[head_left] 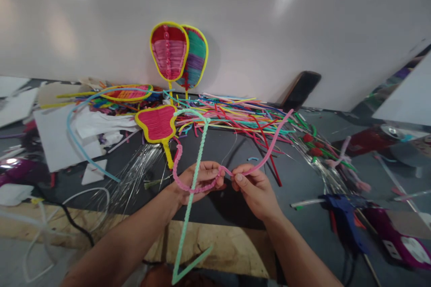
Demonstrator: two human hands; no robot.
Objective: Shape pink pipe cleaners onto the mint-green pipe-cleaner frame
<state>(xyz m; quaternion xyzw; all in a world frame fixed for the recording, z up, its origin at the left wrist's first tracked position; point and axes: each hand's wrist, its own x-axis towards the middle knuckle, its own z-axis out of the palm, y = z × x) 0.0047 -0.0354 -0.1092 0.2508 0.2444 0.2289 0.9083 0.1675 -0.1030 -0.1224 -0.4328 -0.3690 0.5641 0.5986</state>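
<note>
Between my two hands runs a pink pipe cleaner (273,141). Its left part is twisted into a curved rope, while the part beyond my right fingers is straight and slants up to the right. My left hand (204,177) pinches the twisted part near its end. A short way to the right, the thumb and fingers of my right hand (252,188) are closed on the strand. A twisted mint-green pipe cleaner (198,161) hangs across my left hand, bent at top and bottom. Just behind lies a pink, yellow-edged fan shape (157,124) with a yellow handle.
Two yellow-rimmed fans (170,51) lean against the pale wall (252,18). Loose coloured pipe cleaners (232,114) spread below them. A phone (301,89) props at the wall. Bare wires (136,172) lie left; a blue glue gun (346,224) lies right.
</note>
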